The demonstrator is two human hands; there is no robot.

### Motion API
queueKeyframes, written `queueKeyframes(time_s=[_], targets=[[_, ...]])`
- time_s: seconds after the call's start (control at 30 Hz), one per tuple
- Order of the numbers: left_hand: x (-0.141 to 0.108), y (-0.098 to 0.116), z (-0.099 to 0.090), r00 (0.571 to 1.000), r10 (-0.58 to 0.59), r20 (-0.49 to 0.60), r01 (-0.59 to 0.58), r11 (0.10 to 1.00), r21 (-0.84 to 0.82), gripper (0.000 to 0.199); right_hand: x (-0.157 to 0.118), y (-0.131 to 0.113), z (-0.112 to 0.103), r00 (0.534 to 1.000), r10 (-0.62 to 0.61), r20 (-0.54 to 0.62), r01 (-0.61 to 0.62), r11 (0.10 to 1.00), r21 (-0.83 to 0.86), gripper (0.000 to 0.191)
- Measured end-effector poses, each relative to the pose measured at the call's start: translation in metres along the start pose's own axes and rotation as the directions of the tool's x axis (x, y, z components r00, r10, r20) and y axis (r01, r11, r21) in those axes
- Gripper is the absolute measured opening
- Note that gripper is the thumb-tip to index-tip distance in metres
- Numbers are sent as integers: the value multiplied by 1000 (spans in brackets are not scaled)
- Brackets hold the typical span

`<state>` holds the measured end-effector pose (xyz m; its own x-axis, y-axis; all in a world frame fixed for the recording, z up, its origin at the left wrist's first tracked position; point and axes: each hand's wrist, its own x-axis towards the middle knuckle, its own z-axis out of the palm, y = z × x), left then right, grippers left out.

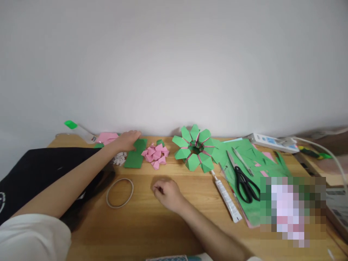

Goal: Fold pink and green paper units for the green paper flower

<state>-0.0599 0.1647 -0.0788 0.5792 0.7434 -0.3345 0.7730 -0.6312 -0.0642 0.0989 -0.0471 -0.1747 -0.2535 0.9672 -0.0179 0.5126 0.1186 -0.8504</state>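
Note:
My left hand reaches to the back of the table, over the upper left part of a dark green paper piece. Its fingers stretch forward with the thumb apart, and I see nothing held. My right hand rests on the wood in the middle, fingers curled in a loose fist with no object showing. Beyond it lies a pile of folded pink paper pieces. To their right stands a ring-shaped green and pink paper flower. A thin pale hoop lies flat on the left.
A white glue tube, black-handled scissors and a white pen-like tool lie right, near green paper sheets. A power strip sits behind. Black cloth, white scraps and pink paper are left.

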Motion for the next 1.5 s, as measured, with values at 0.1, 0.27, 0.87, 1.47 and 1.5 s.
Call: queueKeyframes(time_s=[0.1,0.27,0.87,1.47,1.5], targets=[[-10,4,-1,1000,-12,-14,12,1000,-22,36,-1,2,1,999,-26,-35,28,997,71,23],[-58,-2,-34,997,2,-77,-11,993,-117,22,-2,-6,-14,991,-36,-132,70,963,262,29],[-129,174,59,997,-76,18,6,-154,-988,31,-84,-34,-64,786,524,-327,-149,674,723,39],[-139,148,92,952,-237,196,164,-146,-976,33,-99,-11,-70,735,622,-272,-306,661,685,38],[-142,144,93,944,-258,205,172,-144,-974,34,-99,-10,-71,735,623,-268,-316,664,678,39]])
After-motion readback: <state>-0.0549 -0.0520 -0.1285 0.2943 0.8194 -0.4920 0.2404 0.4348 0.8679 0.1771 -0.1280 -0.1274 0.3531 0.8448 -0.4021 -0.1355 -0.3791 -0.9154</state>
